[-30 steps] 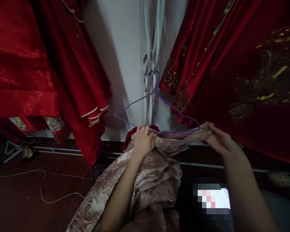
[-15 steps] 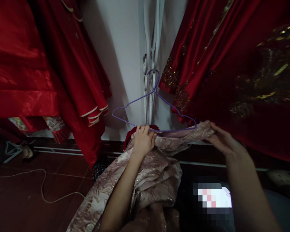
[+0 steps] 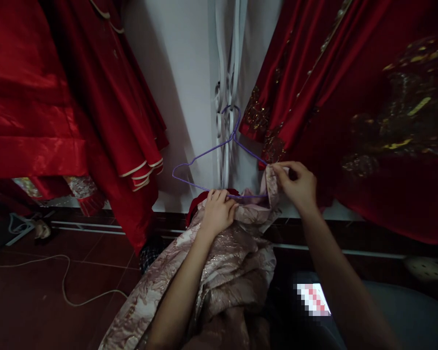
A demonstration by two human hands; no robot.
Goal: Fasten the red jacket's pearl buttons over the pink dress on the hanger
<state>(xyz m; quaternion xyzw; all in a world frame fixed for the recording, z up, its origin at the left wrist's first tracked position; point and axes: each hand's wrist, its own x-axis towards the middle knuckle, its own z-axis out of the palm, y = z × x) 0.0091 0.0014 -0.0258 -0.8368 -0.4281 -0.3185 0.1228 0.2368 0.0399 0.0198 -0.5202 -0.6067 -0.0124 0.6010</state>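
A purple wire hanger hangs by its hook from white scrolled metalwork. Below it bunches a pinkish, shiny brocade garment, which spreads down towards me. My left hand has its fingers curled over the garment's top edge and the hanger's bottom bar, near the middle. With thumb and fingers, my right hand pinches the garment's edge at the hanger's right shoulder. There the cloth wraps over the right end of the hanger and hides it. The left end of the hanger is bare.
Red garments hang at left, and a red embroidered one at right. White metalwork rises against the wall. A pale cable lies on the tiled floor. A lit, blurred screen is at lower right, near a pale shoe.
My right hand has moved left and up, carrying the garment's edge over the hanger's right end. My left hand stays in nearly the same place.
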